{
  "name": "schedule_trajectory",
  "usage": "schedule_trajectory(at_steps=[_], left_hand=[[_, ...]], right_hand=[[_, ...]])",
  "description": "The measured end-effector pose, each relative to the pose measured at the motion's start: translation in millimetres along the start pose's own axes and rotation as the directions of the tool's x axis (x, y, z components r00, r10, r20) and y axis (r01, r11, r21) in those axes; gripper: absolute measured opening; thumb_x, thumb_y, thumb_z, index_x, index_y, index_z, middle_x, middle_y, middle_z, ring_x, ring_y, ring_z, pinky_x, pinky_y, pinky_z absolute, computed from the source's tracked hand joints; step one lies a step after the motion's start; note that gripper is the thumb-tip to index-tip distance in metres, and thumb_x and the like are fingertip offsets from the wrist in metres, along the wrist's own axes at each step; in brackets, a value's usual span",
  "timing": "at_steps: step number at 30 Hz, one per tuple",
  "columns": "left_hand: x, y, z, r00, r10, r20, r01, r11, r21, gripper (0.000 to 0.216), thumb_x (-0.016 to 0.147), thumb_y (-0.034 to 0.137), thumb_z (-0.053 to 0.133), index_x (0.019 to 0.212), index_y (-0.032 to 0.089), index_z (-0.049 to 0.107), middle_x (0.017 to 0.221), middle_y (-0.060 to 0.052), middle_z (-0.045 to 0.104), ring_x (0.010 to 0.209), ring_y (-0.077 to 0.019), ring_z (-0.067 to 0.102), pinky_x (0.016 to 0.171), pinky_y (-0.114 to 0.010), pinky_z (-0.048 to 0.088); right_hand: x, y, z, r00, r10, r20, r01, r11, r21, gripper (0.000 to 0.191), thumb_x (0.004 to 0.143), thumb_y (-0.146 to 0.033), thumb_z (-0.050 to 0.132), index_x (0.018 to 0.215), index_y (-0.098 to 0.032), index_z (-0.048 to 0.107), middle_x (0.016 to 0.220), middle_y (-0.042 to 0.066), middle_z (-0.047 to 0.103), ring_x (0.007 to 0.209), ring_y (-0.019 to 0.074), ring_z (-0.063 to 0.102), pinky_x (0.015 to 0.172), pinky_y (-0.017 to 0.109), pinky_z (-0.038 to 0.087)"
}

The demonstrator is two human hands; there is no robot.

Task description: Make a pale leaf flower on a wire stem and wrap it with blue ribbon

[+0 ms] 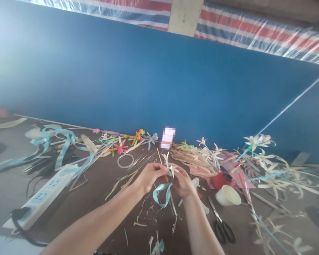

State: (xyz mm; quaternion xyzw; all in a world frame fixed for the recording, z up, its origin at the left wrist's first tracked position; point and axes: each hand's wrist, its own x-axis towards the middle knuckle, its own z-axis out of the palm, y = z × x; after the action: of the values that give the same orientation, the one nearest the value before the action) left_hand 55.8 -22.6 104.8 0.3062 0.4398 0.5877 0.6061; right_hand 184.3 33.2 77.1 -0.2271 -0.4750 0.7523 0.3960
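Note:
My left hand (153, 174) and my right hand (183, 180) meet above the middle of the brown table. Between their pinched fingertips is a small handmade flower (172, 170) of pale, husk-like strips, one petal pointing upward. A light blue ribbon (162, 206) hangs from it in a loop, down between the wrists. Fingers cover the flower's base, so how ribbon and stem join is hidden. Close to my right forearm lie black-handled scissors (221, 223) and what looks like a white glue gun (196, 182), partly covered by the arm.
A white power strip (46, 196) lies left, near a tangle of blue ribbon (61, 132). Finished pale flowers (257, 141) are heaped right, by a cream cup (228, 195) and a red roll (222, 180). Small colourful figures (136, 136) line the blue partition (159, 78). Scraps litter the front.

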Motion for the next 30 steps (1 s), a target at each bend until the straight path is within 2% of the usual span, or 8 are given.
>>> schedule_trajectory(at_steps=[5,11,18,22,26,30], left_hand=[[6,-6,4,0.996,0.071,-0.053,-0.073,0.997,-0.034,0.021,0.063,0.032,0.072,0.068,0.012,0.065,0.056,-0.003,0.062,0.05,-0.0117,0.057,0.053,-0.024,0.046],[8,-12,4,0.99,0.122,-0.07,-0.124,0.992,-0.02,0.022,0.064,0.032,0.07,0.071,0.011,0.065,0.057,-0.003,0.062,0.05,-0.0143,0.058,0.054,-0.028,0.048],[13,-17,-5,0.997,0.018,-0.08,-0.024,0.997,-0.077,0.019,0.064,0.026,0.07,0.074,0.01,0.066,0.056,-0.003,0.061,0.052,-0.0124,0.057,0.054,-0.025,0.047],[16,-17,-10,0.995,-0.053,-0.088,0.043,0.992,-0.115,0.019,0.063,0.018,0.068,0.079,0.01,0.067,0.062,-0.005,0.064,0.058,-0.0137,0.059,0.05,-0.023,0.045],[17,-16,-12,0.994,-0.057,-0.095,0.045,0.991,-0.125,0.019,0.061,0.013,0.065,0.079,0.009,0.068,0.063,-0.006,0.065,0.059,-0.0136,0.059,0.049,-0.021,0.044],[17,-16,-11,0.997,-0.003,-0.08,-0.002,0.997,-0.072,0.022,0.062,0.013,0.066,0.083,0.008,0.068,0.066,-0.007,0.065,0.059,-0.0126,0.058,0.051,-0.021,0.045]], right_hand=[[-2,11,7,0.993,-0.038,-0.108,0.05,0.993,0.111,0.012,0.072,-0.03,0.066,0.079,-0.02,0.066,0.072,0.001,0.064,0.061,0.0126,0.055,0.06,0.025,0.042],[1,14,8,0.985,-0.015,-0.171,0.034,0.993,0.109,0.014,0.068,-0.028,0.069,0.076,-0.017,0.066,0.064,-0.001,0.061,0.054,0.0087,0.051,0.05,0.02,0.037],[7,17,6,0.985,0.065,-0.163,-0.048,0.993,0.106,0.015,0.066,-0.026,0.07,0.068,-0.014,0.061,0.055,-0.002,0.057,0.045,0.0069,0.047,0.041,0.017,0.03],[8,18,4,0.981,0.102,-0.167,-0.086,0.991,0.1,0.015,0.067,-0.027,0.068,0.069,-0.015,0.059,0.054,-0.002,0.058,0.043,0.0064,0.047,0.04,0.016,0.031],[8,16,3,0.979,0.113,-0.171,-0.101,0.992,0.078,0.016,0.066,-0.027,0.069,0.069,-0.015,0.059,0.054,-0.003,0.057,0.039,0.0045,0.044,0.038,0.015,0.028],[7,14,5,0.976,0.114,-0.183,-0.108,0.993,0.043,0.02,0.066,-0.031,0.069,0.072,-0.014,0.063,0.054,-0.002,0.059,0.037,0.0046,0.043,0.036,0.016,0.029]])
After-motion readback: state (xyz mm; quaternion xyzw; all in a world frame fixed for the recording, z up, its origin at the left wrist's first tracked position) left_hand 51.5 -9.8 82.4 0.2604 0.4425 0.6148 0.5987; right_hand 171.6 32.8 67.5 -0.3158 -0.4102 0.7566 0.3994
